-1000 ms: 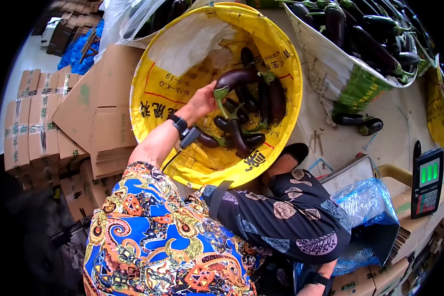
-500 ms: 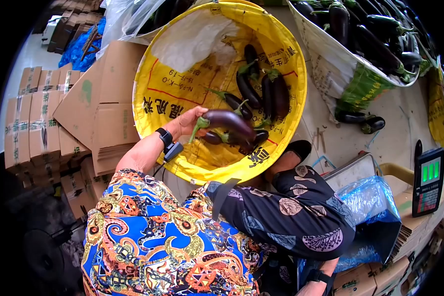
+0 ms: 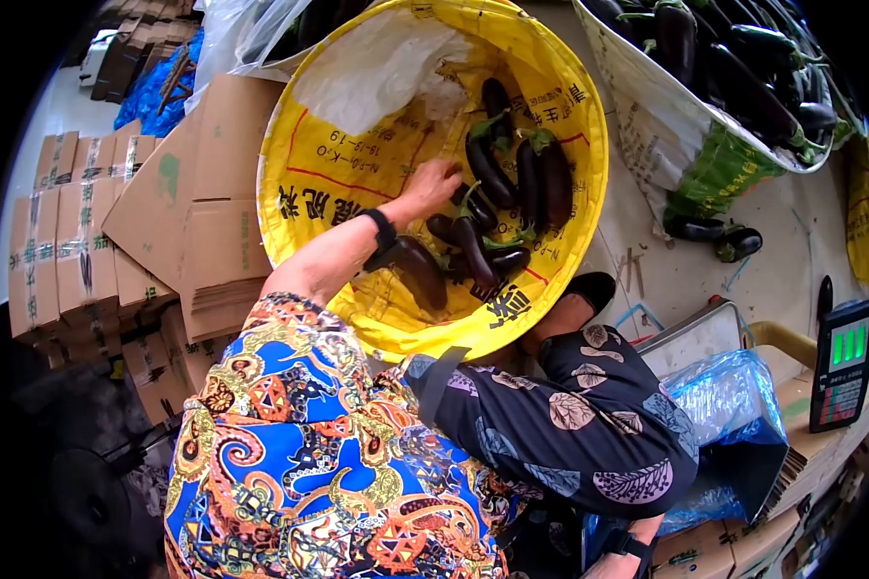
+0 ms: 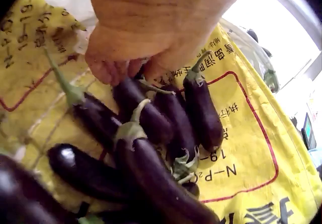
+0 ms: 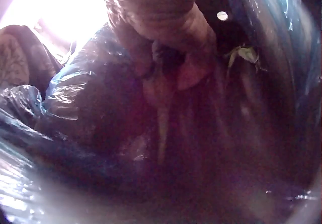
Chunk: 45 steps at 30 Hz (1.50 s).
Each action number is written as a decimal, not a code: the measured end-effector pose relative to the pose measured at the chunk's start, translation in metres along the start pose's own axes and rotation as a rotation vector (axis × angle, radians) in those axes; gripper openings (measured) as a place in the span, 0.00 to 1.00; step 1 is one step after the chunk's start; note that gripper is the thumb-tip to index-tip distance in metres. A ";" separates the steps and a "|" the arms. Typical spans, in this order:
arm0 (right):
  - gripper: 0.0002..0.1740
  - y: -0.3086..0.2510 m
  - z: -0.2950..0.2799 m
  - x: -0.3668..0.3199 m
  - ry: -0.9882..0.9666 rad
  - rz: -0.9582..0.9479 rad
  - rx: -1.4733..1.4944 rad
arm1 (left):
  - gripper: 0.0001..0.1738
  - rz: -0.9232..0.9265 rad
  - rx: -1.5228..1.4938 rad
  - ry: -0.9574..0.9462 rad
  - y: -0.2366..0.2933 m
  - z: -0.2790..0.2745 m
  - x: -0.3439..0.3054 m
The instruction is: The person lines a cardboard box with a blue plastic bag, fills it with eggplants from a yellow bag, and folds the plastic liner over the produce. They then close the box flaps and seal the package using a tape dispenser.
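Note:
In the head view my left hand [image 3: 433,188] reaches into a round yellow printed tub [image 3: 309,261]. Its fingers curl at the upper end of a dark purple eggplant [image 4: 143,110], seen closer in the left wrist view. Several more eggplants [image 3: 553,183] lie around that one, and a large eggplant [image 3: 415,275] rests under the forearm. My right hand [image 5: 161,27] is down inside a box [image 3: 743,468] lined with blue plastic, hidden from the head view. Between its thumb and fingers is an eggplant [image 5: 158,90], its green stem pointing down in the dim right wrist view.
A white sack [image 3: 637,116] heaped with eggplants stands at the upper right; two eggplants [image 3: 714,236] lie on the floor below it. A scale display [image 3: 843,362] stands at the far right. Flattened cartons [image 3: 227,232] and stacked boxes [image 3: 85,241] are on the left.
The large eggplant my left hand held now lies at the tub's near left side, let go. The left hand has moved up and right to another eggplant. The right arm is about where it was.

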State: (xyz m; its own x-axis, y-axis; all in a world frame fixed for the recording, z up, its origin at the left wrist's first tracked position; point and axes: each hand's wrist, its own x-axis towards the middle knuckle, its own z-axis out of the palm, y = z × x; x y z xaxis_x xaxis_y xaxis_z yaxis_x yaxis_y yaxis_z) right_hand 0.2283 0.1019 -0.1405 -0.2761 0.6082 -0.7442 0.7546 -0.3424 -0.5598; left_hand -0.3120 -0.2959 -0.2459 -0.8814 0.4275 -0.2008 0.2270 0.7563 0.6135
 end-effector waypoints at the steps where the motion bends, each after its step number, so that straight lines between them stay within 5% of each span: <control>1: 0.28 0.000 0.001 -0.001 0.002 0.004 0.001 | 0.20 0.013 0.041 -0.014 0.011 0.004 0.015; 5: 0.28 0.005 -0.002 -0.012 0.013 0.032 0.002 | 0.29 -0.120 0.157 0.146 0.018 0.040 0.053; 8: 0.27 0.010 -0.003 -0.018 0.018 0.049 0.005 | 0.35 0.147 0.328 0.288 -0.010 0.061 0.052; 11: 0.27 0.015 -0.003 -0.024 0.024 0.067 0.004 | 0.38 0.253 0.363 0.168 -0.026 0.053 0.033; 15: 0.27 0.021 -0.008 -0.029 0.020 0.082 -0.001 | 0.35 -0.111 -0.228 -0.007 -0.039 0.018 -0.004; 19: 0.27 0.021 -0.009 -0.031 0.009 0.081 0.001 | 0.34 0.187 0.135 -0.252 -0.043 0.004 -0.040; 22: 0.27 0.018 -0.007 -0.029 0.015 0.083 0.004 | 0.38 -0.401 -0.478 -0.554 -0.002 -0.007 -0.072; 25: 0.27 0.018 -0.004 -0.028 0.010 0.087 0.008 | 0.37 -0.828 -0.666 -0.397 0.022 0.008 -0.086; 29: 0.26 0.014 -0.001 -0.024 -0.007 0.078 0.008 | 0.28 -0.809 -0.646 -0.217 0.036 0.050 -0.087; 32: 0.26 0.014 -0.001 -0.025 -0.004 0.077 0.012 | 0.28 -0.675 -0.631 -0.298 0.058 0.050 -0.095; 38: 0.26 0.015 0.001 -0.023 -0.011 0.094 0.011 | 0.27 -0.393 -0.682 -0.249 0.036 -0.034 -0.047; 40: 0.26 0.013 0.002 -0.021 -0.017 0.090 0.010 | 0.28 -0.387 -0.401 -0.335 0.042 -0.075 -0.040; 44: 0.26 0.013 0.006 -0.016 -0.023 0.090 0.015 | 0.38 -0.189 0.057 -0.768 -0.019 -0.066 -0.028; 45: 0.26 0.013 0.007 -0.015 -0.026 0.094 0.018 | 0.40 -0.125 0.201 -0.663 -0.016 -0.059 -0.033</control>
State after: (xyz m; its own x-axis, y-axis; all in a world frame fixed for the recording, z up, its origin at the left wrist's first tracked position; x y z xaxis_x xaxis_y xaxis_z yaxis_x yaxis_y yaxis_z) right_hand 0.2381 0.0837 -0.1391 -0.2201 0.5540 -0.8029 0.7673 -0.4099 -0.4932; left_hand -0.3109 -0.3511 -0.2043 -0.4825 0.4945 -0.7229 0.2685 0.8692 0.4153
